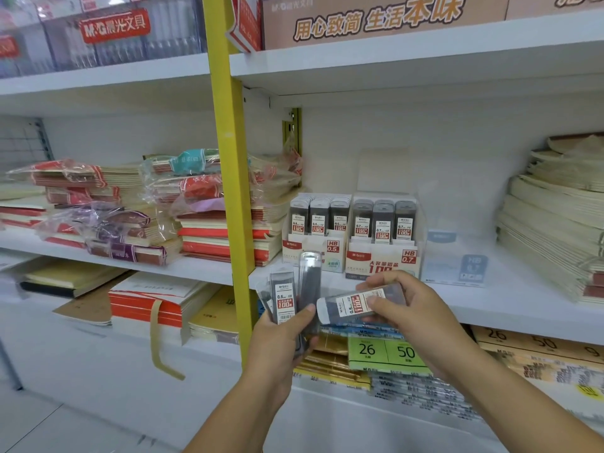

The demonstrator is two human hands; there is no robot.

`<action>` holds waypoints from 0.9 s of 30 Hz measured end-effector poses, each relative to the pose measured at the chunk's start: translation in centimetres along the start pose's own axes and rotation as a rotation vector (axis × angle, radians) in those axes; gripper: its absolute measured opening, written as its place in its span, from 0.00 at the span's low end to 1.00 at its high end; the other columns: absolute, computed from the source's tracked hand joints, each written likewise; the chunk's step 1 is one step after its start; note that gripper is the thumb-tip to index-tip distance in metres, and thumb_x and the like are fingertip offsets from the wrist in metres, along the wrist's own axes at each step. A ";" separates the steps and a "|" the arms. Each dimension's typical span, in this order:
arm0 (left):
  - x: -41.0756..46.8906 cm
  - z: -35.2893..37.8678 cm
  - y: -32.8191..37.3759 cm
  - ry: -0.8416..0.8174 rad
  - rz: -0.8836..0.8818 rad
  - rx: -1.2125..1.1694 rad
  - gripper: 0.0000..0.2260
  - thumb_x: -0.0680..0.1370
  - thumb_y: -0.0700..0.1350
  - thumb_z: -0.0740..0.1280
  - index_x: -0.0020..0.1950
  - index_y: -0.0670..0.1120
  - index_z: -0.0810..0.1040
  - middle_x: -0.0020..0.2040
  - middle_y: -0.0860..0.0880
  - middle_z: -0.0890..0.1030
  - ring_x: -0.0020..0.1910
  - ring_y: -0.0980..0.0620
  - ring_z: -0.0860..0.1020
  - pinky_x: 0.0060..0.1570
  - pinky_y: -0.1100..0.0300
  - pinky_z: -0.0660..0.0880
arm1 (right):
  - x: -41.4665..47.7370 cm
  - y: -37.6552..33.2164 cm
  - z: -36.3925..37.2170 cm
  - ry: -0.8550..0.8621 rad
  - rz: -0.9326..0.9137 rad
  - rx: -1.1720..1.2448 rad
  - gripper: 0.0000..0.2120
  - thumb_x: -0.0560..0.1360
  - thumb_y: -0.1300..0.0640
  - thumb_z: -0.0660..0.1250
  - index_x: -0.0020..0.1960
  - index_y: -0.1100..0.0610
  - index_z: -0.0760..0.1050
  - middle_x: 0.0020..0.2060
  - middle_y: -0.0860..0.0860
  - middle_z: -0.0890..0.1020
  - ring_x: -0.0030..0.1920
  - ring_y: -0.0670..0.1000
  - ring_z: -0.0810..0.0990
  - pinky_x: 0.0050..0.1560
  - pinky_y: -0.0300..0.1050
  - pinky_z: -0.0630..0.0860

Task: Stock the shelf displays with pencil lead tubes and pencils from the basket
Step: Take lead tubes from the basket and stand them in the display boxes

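Observation:
My left hand (281,335) grips a fanned bunch of dark pencil lead tubes (295,289), their labels reading 0.5 HB. My right hand (405,308) pinches a single lead tube (356,304) lying sideways, close beside the bunch. Both hands hover in front of the middle shelf. On that shelf stand two display boxes: the HB 0.5 box (313,246) holding rows of tubes and the HB 0.7 box (382,256) also filled. A clear acrylic display (454,259) stands to their right. The basket is out of view.
A yellow upright post (228,158) divides the shelving. Stacks of notebooks (209,210) fill the left shelf, and a tall pile of cream notebooks (555,220) sits at the far right. Lower shelves hold pads and packaged folders (385,351).

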State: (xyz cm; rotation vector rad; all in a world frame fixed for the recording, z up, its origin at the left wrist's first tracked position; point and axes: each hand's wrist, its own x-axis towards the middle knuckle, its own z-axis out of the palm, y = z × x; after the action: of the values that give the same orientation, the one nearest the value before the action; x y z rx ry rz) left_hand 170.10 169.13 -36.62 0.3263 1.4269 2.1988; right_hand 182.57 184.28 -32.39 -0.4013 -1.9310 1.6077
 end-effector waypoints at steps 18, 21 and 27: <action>-0.1 0.8 3.0 -0.057 0.153 -0.013 0.13 0.77 0.44 0.73 0.61 0.51 0.78 0.48 0.46 0.88 0.45 0.48 0.86 0.38 0.58 0.81 | -0.2 -2.5 2.5 -0.358 -0.137 -0.397 0.38 0.76 0.64 0.66 0.65 0.23 0.59 0.52 0.41 0.78 0.50 0.46 0.82 0.49 0.48 0.82; 0.9 0.1 4.6 -0.012 0.199 -0.035 0.11 0.79 0.42 0.71 0.61 0.48 0.77 0.48 0.46 0.88 0.47 0.48 0.87 0.36 0.59 0.81 | 2.1 -5.4 2.8 -0.179 -0.277 -0.353 0.34 0.75 0.66 0.68 0.59 0.26 0.65 0.57 0.47 0.80 0.49 0.45 0.83 0.43 0.45 0.83; 3.0 -1.4 5.7 0.045 0.229 -0.076 0.11 0.78 0.44 0.72 0.59 0.49 0.77 0.45 0.48 0.88 0.44 0.51 0.87 0.35 0.61 0.82 | 9.5 -10.9 3.8 0.118 -0.556 -0.557 0.22 0.74 0.59 0.71 0.48 0.36 0.64 0.44 0.43 0.80 0.40 0.41 0.81 0.33 0.34 0.75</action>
State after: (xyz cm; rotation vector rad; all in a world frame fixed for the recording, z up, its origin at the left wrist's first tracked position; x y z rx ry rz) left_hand 165.38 167.74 -32.27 0.4344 1.3846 2.4505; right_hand 174.36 184.29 -19.97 -0.1427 -2.1314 0.6764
